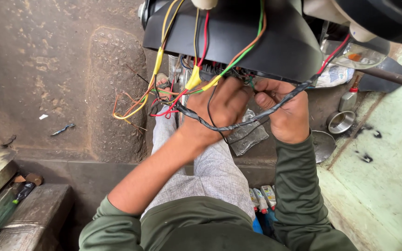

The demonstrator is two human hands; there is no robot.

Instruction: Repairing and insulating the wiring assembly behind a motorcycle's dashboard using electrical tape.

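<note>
**Both hands in the wiring under a black panel**

Wire bundle [196,79]: yellow, red, green and orange leads come down from the top of the black panel [275,46], long axis near vertical, then fan out low and to the left. Yellow sleeves sit on several leads just above the hands. A black sheathed cable [257,116] runs across both hands, rising from lower left to upper right toward a red lead at the panel's right edge.

Containers: a small round metal cup [340,122] stands on the ground right of the hands, contents not readable. A small bottle with a red cap [348,98] stands upright just behind it. Small tubes [262,199] lie by the person's knee.

Left hand [222,107]: forearm bare, sleeve pushed to the elbow, reaching up and forward; fingers curled in at the wire ends under the panel edge, what they pinch is hidden. Right hand [287,109]: green sleeve to the wrist, fingers bent inward and closed against the same spot, knuckles touching the left hand's.
</note>
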